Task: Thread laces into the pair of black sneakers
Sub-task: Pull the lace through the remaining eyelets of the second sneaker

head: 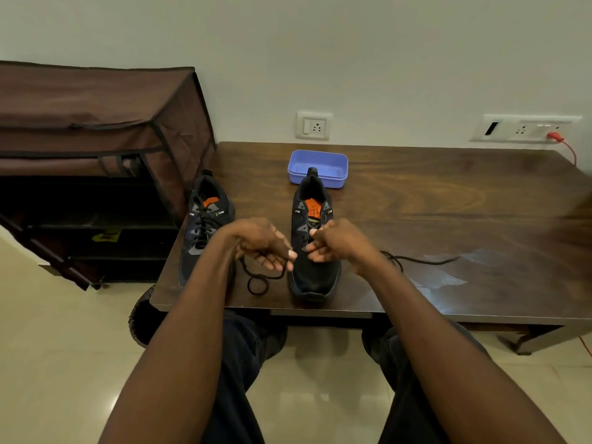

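**Second sneaker mid-lacing: slack on both sides is the weak point**

Two black sneakers stand on the dark wooden tabletop (416,193), toes toward its near edge. The left sneaker (205,225), at the left edge of the tabletop, already carries a lace crossed up its eyelets. The right sneaker (314,251), nearer the middle of the near edge, is the one in hand: only its lowest eyelets seem threaded, and the upper ones by the orange insole look bare.

The left hand (262,241) has its fingers curled round the lace (262,280), whose left end drops into a loose loop on the tabletop beside the toe. The right hand (336,241) pinches the lace over the sneaker's throat, fingertips closed on it; the other end trails out to the right across the tabletop. A blue plastic tray (317,168) sits behind the sneaker's heel, toward the far edge.

What could go wrong, as I judge it:
- The two ends look uneven, so one side may run short before the top eyelets unless they are levelled now.
- The loop beside the toe could tighten into a knot if the left hand pulls hard.
- A pull with nothing bracing the sneaker may drag it toward the near edge, which its toe almost reaches.
- The lace tip is hidden under the fingers, so I cannot tell which eyelet it is aimed at; skipping one would spoil the crossing pattern
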`<action>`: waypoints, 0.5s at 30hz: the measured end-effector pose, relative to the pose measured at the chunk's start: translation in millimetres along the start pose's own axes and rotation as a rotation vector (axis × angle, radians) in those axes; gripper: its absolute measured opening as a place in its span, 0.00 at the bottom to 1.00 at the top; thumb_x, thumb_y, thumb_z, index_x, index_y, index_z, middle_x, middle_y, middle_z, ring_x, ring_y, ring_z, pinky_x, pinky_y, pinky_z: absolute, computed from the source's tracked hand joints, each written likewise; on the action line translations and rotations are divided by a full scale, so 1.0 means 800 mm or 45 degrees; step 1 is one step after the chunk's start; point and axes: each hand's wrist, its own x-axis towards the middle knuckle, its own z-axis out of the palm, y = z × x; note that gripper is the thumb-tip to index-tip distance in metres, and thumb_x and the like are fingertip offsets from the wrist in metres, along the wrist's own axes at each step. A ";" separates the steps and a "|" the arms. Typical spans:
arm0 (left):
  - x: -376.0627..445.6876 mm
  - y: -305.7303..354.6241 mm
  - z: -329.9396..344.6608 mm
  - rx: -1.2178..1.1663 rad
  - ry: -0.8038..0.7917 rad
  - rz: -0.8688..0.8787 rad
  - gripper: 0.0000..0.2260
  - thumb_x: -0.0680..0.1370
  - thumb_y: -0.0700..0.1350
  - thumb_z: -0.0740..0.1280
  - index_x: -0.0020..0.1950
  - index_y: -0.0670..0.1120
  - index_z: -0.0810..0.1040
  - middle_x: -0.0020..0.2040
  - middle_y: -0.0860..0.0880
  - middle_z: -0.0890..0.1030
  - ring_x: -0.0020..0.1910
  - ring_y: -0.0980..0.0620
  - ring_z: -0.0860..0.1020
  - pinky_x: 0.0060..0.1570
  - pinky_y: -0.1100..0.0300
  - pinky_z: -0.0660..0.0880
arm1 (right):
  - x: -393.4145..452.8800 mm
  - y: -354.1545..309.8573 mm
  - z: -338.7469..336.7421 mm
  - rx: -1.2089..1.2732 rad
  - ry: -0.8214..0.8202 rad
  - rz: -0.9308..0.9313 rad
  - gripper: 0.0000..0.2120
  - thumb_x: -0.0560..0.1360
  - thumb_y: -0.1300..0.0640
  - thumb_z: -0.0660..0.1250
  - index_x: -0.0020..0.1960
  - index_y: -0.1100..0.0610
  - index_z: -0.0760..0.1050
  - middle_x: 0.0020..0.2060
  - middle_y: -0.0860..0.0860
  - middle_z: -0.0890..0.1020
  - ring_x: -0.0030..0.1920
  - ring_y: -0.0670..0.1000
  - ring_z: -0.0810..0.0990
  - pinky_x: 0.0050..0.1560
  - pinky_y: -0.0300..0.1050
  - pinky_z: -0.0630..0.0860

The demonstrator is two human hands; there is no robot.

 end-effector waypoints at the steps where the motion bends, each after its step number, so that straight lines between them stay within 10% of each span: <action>1: -0.004 0.000 0.002 -0.019 -0.047 0.009 0.07 0.76 0.37 0.71 0.51 0.35 0.81 0.42 0.42 0.85 0.36 0.53 0.83 0.36 0.65 0.80 | -0.002 0.002 0.008 0.049 -0.098 0.032 0.04 0.81 0.60 0.63 0.50 0.60 0.74 0.45 0.59 0.83 0.40 0.52 0.82 0.51 0.48 0.82; 8: 0.007 -0.001 -0.007 0.005 0.406 0.042 0.09 0.80 0.32 0.61 0.56 0.40 0.78 0.49 0.44 0.82 0.31 0.54 0.78 0.25 0.65 0.76 | -0.004 -0.005 -0.002 0.465 -0.116 -0.185 0.04 0.77 0.68 0.64 0.47 0.64 0.77 0.40 0.58 0.84 0.38 0.52 0.84 0.48 0.45 0.81; 15: 0.005 0.016 0.008 -0.336 0.136 0.437 0.17 0.76 0.29 0.64 0.62 0.43 0.77 0.53 0.44 0.85 0.33 0.50 0.81 0.31 0.62 0.79 | 0.000 -0.006 -0.001 0.559 0.071 -0.250 0.02 0.76 0.65 0.64 0.48 0.61 0.75 0.33 0.53 0.82 0.30 0.48 0.78 0.34 0.40 0.76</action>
